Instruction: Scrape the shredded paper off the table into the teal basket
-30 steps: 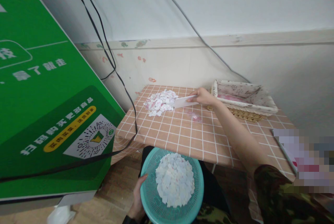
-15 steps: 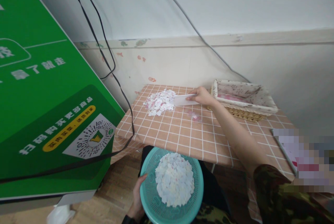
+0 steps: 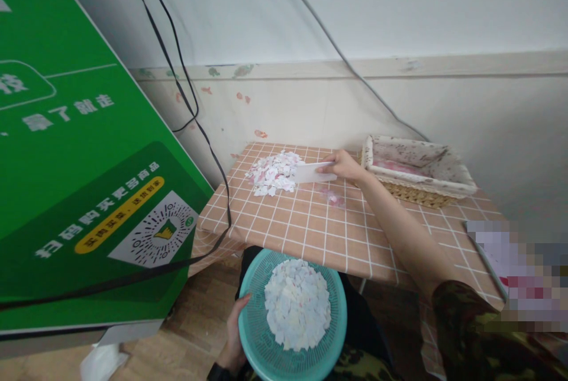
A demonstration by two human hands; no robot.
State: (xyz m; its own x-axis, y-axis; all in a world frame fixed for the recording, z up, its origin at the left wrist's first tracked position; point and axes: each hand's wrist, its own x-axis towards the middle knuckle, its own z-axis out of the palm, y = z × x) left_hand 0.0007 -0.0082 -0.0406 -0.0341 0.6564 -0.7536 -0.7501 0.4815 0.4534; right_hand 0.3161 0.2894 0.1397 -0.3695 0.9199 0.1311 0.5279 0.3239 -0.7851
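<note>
My right hand [image 3: 341, 165] grips a flat white card [image 3: 309, 173] by its right end. The card's left edge touches a heap of torn white and pinkish paper scraps [image 3: 271, 175] on the checked tabletop. Down at my lap, my left hand [image 3: 235, 331] is closed on the left rim of a turquoise plastic basket [image 3: 338, 322]. Inside that basket lies a mound of torn paper pieces [image 3: 298, 304]. The left fingers under the rim are hidden.
A brown checked cloth covers the table [image 3: 306, 233]. A cloth-lined wicker basket [image 3: 417, 191] stands at the back right, with a small clear plastic piece [image 3: 332, 196] left of it. A green sign panel [image 3: 89, 162] and a black strap [image 3: 228, 203] are on the left.
The view has shifted very slightly. My right hand and the card stay at the scrap heap's right side, the card tilted a little differently. My left hand keeps its hold on the basket.
</note>
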